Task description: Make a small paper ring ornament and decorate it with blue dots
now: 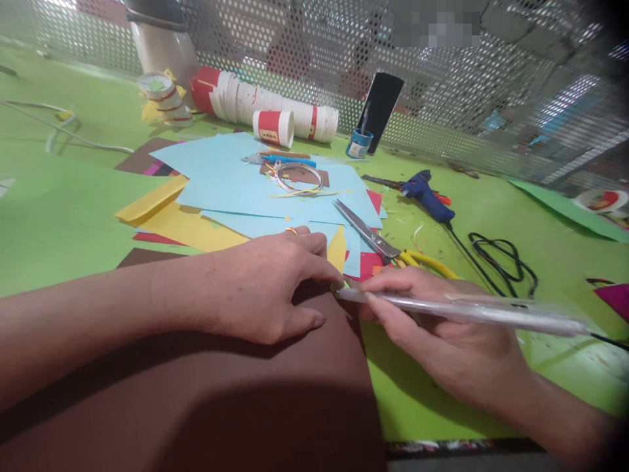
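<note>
Fingertips of the left hand [268, 285] press flat on the far right corner of a brown paper sheet [236, 393], the fingers held close together and the thumb tucked back along the sheet; a gold ring shows on one finger. Just beside them, the right hand [442, 334] pinches a long clear glue stick [462, 311] between thumb and fingers, its near end touching the sheet's corner right at the left fingertips, its far end running off to the right. It looks as if the stick is being set against the edge of the brown sheet while the other hand pins the paper down; the next move would call for a steady hold on the sheet so it does not slide on the green table [491, 216]. Beyond the hands lie yellow-handled scissors [378, 244], their blades resting on a spread of light blue paper [221, 177] with yellow paper [171, 219] and red scraps under it. Further right sits a blue glue gun [427, 195] with its black cord [501, 259] looped on the table. Near the perforated metal screen [442, 85] lies a stack of paper cups [265, 105] on its side, a roll of tape [164, 98] and a small blue pot [358, 143]
</note>
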Action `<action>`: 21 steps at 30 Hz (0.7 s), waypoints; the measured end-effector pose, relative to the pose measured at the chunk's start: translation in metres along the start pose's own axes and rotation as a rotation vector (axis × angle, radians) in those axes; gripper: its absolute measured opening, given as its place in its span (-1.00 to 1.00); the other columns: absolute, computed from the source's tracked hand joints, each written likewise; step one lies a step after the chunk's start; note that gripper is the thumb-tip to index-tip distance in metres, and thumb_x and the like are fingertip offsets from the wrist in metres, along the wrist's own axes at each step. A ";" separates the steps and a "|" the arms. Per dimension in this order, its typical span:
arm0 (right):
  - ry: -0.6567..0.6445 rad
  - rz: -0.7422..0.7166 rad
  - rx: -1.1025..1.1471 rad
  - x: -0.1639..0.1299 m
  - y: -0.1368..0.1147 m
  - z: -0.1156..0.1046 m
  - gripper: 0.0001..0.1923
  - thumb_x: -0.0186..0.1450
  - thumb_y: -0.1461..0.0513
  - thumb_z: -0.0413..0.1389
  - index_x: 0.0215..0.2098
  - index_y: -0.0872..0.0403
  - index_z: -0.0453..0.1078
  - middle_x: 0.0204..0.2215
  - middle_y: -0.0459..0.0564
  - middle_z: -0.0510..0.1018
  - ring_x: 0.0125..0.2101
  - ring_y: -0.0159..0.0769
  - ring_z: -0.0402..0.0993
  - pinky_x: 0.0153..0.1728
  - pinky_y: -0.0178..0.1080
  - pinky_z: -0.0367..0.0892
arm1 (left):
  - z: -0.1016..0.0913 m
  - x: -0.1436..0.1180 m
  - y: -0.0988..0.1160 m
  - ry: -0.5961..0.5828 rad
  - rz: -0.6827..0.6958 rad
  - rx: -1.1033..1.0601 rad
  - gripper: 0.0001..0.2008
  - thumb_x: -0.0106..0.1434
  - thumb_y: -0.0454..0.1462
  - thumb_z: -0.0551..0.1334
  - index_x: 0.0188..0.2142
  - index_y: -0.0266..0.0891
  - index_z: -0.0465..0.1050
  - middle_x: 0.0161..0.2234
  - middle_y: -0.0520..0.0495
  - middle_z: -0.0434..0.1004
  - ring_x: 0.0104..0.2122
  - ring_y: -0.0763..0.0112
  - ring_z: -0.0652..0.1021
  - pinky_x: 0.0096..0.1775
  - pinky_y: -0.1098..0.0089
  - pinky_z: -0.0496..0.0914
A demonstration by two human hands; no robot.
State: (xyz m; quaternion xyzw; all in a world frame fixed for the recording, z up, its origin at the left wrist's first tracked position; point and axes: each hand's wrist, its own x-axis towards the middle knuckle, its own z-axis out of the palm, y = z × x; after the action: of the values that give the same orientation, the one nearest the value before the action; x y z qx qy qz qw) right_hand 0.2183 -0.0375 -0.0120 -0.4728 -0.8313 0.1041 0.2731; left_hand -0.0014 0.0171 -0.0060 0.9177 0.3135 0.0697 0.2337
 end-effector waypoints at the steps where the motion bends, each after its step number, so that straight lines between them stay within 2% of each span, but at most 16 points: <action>1: -0.004 -0.001 -0.002 0.000 0.000 0.000 -0.90 0.33 0.22 0.10 -0.29 0.01 0.47 -0.44 -0.13 0.67 -0.48 -0.36 0.58 -0.43 -0.31 0.42 | 0.000 0.000 0.000 0.001 -0.001 0.003 -0.64 0.18 -0.26 0.25 -0.01 -0.03 0.53 -0.20 -0.06 0.39 -0.15 0.20 0.45 -0.14 0.24 0.37; 10: 0.006 0.003 0.011 -0.003 0.003 0.001 -0.90 0.32 0.23 0.10 -0.28 0.01 0.48 -0.41 -0.12 0.68 -0.45 -0.36 0.59 -0.42 -0.33 0.42 | -0.001 0.001 0.000 -0.010 -0.010 0.017 -0.64 0.17 -0.26 0.24 -0.02 -0.05 0.53 -0.21 -0.07 0.38 -0.15 0.19 0.45 -0.14 0.25 0.36; 16: 0.011 0.020 0.005 -0.002 0.002 0.000 -0.91 0.30 0.25 0.12 -0.33 0.01 0.48 -0.46 -0.17 0.66 -0.48 -0.41 0.56 -0.43 -0.36 0.38 | -0.001 0.001 0.000 -0.020 -0.006 0.019 -0.65 0.19 -0.25 0.22 -0.02 -0.03 0.52 -0.21 -0.06 0.37 -0.17 0.20 0.44 -0.15 0.24 0.36; 21: 0.053 0.035 0.071 -0.002 0.003 0.002 -0.92 0.30 0.25 0.14 -0.29 -0.01 0.49 -0.49 -0.24 0.62 -0.50 -0.48 0.52 -0.41 -0.41 0.38 | -0.001 0.002 0.000 -0.009 0.006 0.018 -0.64 0.18 -0.27 0.23 -0.01 -0.02 0.52 -0.21 -0.05 0.38 -0.15 0.20 0.44 -0.14 0.26 0.35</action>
State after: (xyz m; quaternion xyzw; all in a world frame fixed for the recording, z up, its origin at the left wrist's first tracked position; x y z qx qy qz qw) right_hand 0.2203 -0.0374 -0.0151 -0.4800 -0.8112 0.1258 0.3094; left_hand -0.0001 0.0185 -0.0051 0.9211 0.3101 0.0635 0.2269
